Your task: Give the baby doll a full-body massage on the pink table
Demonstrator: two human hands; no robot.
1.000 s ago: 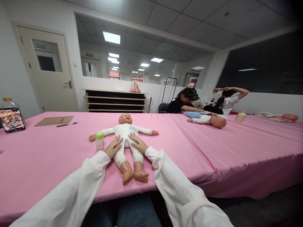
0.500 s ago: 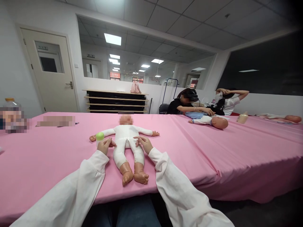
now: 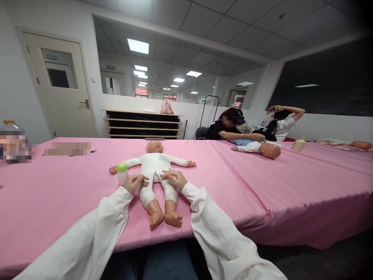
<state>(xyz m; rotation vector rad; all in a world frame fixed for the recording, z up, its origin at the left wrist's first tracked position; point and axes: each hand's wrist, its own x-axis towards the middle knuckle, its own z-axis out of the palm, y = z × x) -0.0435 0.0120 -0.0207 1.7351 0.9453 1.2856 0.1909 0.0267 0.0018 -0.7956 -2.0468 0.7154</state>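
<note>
Doll (image 3: 155, 161), supine on pink cloth (image 3: 221, 186); my left hand (image 3: 134, 182) and right hand (image 3: 175, 179), grasping nothing, at its thighs (image 3: 169, 191).

From where I stand, a beige door (image 3: 68, 83) with a small pane sits in the white wall (image 3: 11, 77) on the left. Next to it a wide window (image 3: 177, 64) shows a neighbouring room with bright ceiling panels. Below stands a black shelf (image 3: 142, 125) with pale boards, then a blue rack (image 3: 211, 97) and a dark chair (image 3: 201, 133). Grey tiles line the ceiling (image 3: 233, 23); dark glass (image 3: 329, 70) fills the right. Pink cloth covers the tabletop (image 3: 224, 190).
</note>
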